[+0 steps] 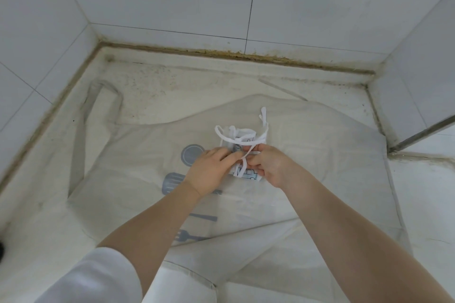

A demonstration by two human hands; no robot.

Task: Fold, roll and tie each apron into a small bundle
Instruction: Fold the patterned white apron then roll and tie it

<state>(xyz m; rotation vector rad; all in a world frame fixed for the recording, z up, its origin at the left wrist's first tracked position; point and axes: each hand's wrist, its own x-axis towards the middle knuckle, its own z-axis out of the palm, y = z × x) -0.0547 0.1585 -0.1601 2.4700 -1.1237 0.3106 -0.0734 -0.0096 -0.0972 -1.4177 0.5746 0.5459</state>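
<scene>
A small white apron bundle (pixel 242 155) with a blue printed pattern lies in the middle of the floor, on top of a spread beige apron (pixel 307 155). White straps (pixel 246 139) loop over and around the bundle. My left hand (pixel 210 171) pinches a strap at the bundle's left side. On the right side, my right hand (pixel 268 163) pinches another part of the strap. The two sets of fingertips almost meet over the bundle and hide part of it.
The beige apron carries grey-blue prints of a plate (pixel 193 154), a spatula and a fork (pixel 192 237); its neck loop (pixel 103 96) lies at the left. White tiled walls (pixel 172 7) close the corner behind and on both sides. A metal edge (pixel 423 133) runs at the right.
</scene>
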